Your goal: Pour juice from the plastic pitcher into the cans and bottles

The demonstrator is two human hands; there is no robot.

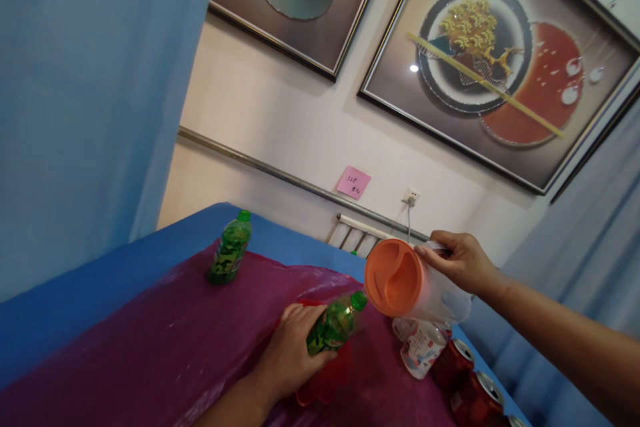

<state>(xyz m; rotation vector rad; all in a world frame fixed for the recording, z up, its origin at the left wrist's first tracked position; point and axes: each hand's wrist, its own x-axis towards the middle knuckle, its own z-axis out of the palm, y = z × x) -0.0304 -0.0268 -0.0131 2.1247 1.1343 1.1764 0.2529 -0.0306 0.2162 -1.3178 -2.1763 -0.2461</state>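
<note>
My left hand (293,350) is closed around a green-capped plastic bottle (334,325) with a green label, tilted to the right. Beneath it a red scalloped dish (320,390) shows in part. My right hand (463,261) grips the handle of a clear plastic pitcher (443,297), which is held on its side. Its orange lid (393,278) faces left, close to the bottle's cap. Below the pitcher are clear plastic cups with a printed pattern (423,350), partly hidden by it.
Another green bottle (231,247) stands upright at the far left of the table. Several red cans (475,400) line the right edge. Purple plastic sheeting (150,347) covers much of the blue tabletop (55,320). Blue curtains (95,93) hang at both sides; a metal rail (280,173) crosses the wall behind.
</note>
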